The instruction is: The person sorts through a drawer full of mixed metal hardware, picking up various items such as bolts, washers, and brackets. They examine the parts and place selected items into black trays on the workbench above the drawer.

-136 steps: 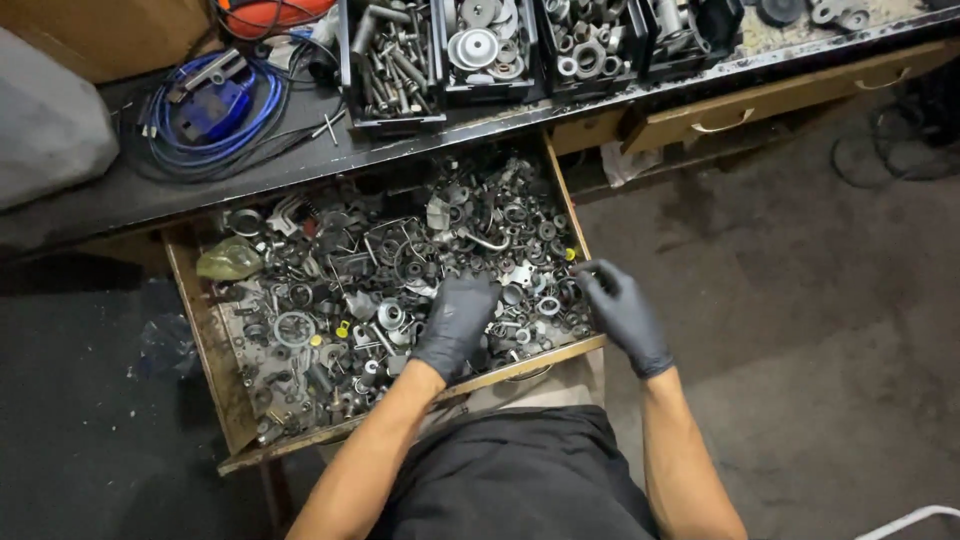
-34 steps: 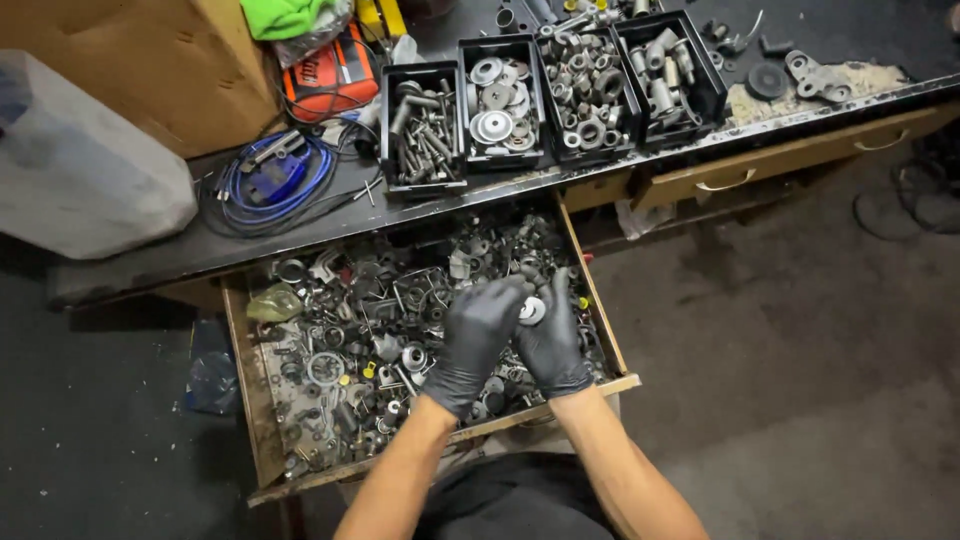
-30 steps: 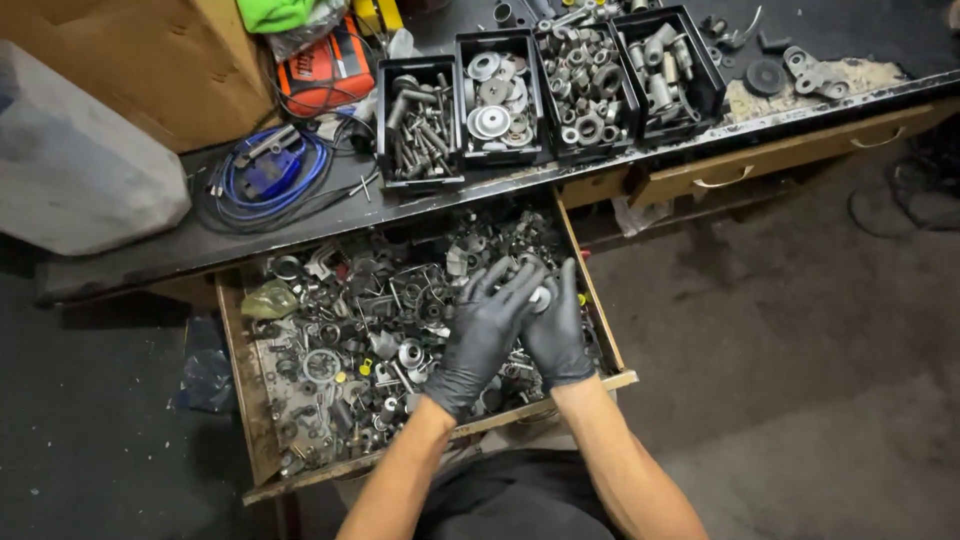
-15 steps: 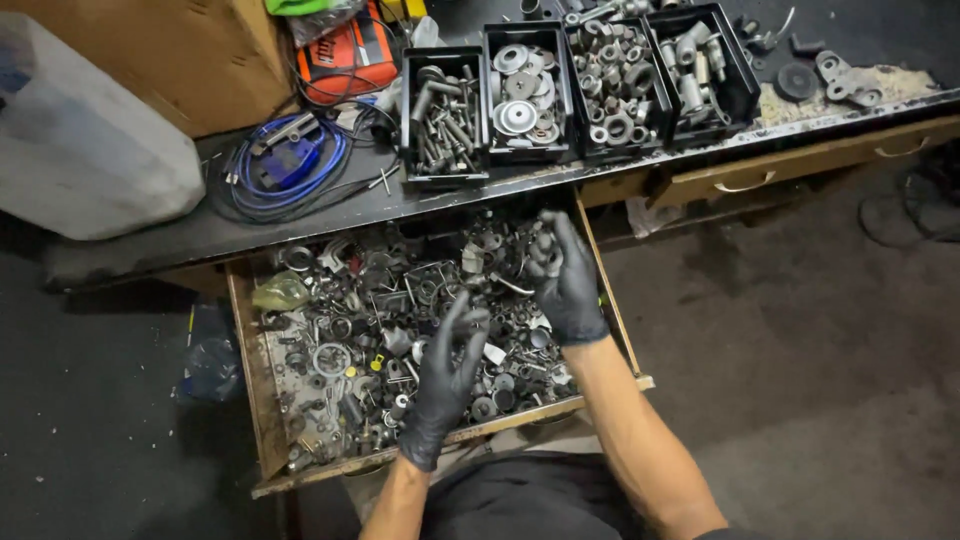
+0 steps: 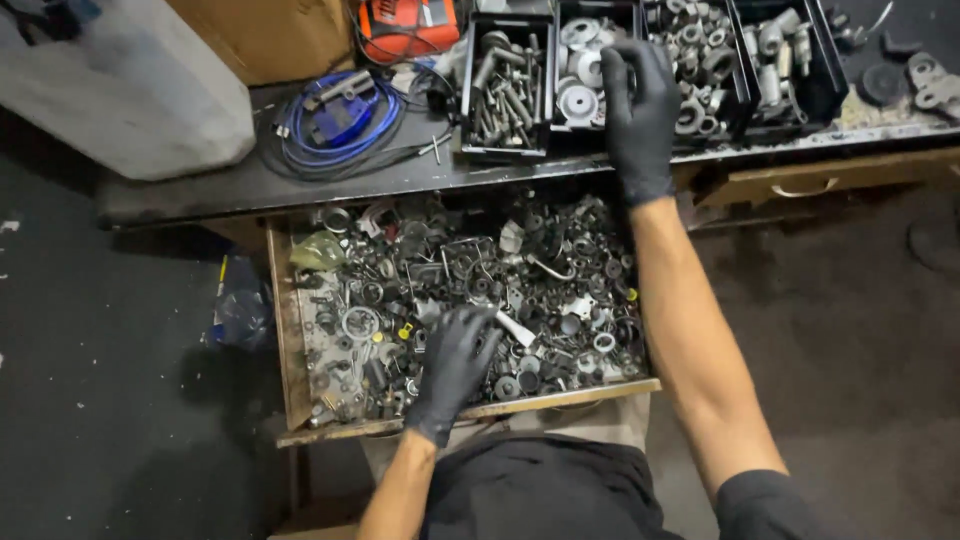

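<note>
your right hand, fingers curled, hovers over the black bin of washers; whether it holds anything, i cannot tell. your left hand rests spread in the open drawer of loose hardware, where sharp scrap could snag your glove.

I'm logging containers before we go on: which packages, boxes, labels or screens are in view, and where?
Brown cardboard box: bench top, back left, plain.
Translucent white plastic container: far left of the bench, bulky, rounded.
Orange and black pouch: top centre, lettering too small to tell.
Black plastic bins: row along the bench edge, rectangular, holding metal parts.
No screens or signs.
</note>
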